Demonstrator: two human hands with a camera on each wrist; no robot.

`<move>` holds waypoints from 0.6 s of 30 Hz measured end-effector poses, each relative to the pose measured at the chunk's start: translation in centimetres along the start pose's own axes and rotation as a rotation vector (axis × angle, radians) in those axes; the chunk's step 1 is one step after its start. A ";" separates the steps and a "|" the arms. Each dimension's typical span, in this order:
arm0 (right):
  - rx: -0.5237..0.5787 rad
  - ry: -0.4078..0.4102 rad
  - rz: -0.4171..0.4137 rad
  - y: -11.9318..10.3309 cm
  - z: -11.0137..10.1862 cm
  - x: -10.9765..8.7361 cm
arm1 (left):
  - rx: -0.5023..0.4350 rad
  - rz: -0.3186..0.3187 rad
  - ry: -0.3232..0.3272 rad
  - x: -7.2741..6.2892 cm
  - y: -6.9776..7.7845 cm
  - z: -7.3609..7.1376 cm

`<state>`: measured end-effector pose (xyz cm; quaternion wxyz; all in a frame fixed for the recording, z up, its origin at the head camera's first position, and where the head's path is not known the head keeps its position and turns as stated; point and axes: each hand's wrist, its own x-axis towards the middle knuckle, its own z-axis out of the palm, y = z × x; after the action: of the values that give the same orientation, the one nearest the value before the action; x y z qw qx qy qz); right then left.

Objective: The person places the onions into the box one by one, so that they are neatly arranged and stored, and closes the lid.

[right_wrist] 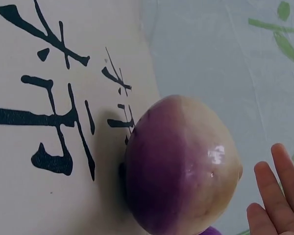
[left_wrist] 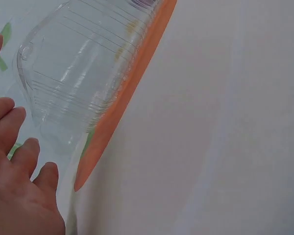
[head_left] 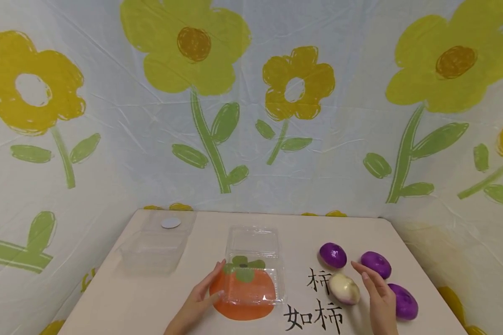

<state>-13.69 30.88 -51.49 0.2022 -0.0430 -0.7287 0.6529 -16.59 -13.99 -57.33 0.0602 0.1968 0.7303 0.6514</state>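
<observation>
In the head view an open-lidded clear plastic clamshell box (head_left: 254,284) lies over a printed orange persimmon. My left hand (head_left: 199,298) is at the box's left edge, fingers spread; the left wrist view shows a gap between fingers and box (left_wrist: 78,63). A purple-and-white turnip (head_left: 344,288) sits to the right of the box, its pale side up. Beside it is my right hand (head_left: 379,295), fingers extended and holding nothing. The right wrist view has the turnip (right_wrist: 181,166) large, with the fingertips (right_wrist: 264,171) apart from it.
Purple turnips surround the right hand: one behind (head_left: 333,255), one at its far right (head_left: 376,264), one beside the wrist (head_left: 404,302). Another clear box (head_left: 152,251) stands open at the back left, a white disc (head_left: 170,223) on its lid. Flowered cloth (head_left: 251,153) encloses the table.
</observation>
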 end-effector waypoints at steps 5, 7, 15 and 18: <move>-0.021 -0.019 0.044 0.7 -0.3 0.0 | -0.043 0.053 0.008 -0.2 -0.8 -0.1; -0.026 -0.024 0.055 0.9 -0.3 0.0 | -0.013 0.070 0.019 -0.2 -1.1 -0.1; 0.026 -0.037 0.071 1.8 -0.5 0.0 | 0.190 0.176 0.046 -0.3 -2.3 -0.2; 0.008 -0.046 0.083 2.3 -0.4 0.0 | 0.210 0.237 0.040 -0.2 -2.6 -0.3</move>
<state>-13.99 31.62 -53.67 0.1582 -0.0574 -0.7281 0.6645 -17.03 -14.52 -59.85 -0.0526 0.2738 0.7670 0.5779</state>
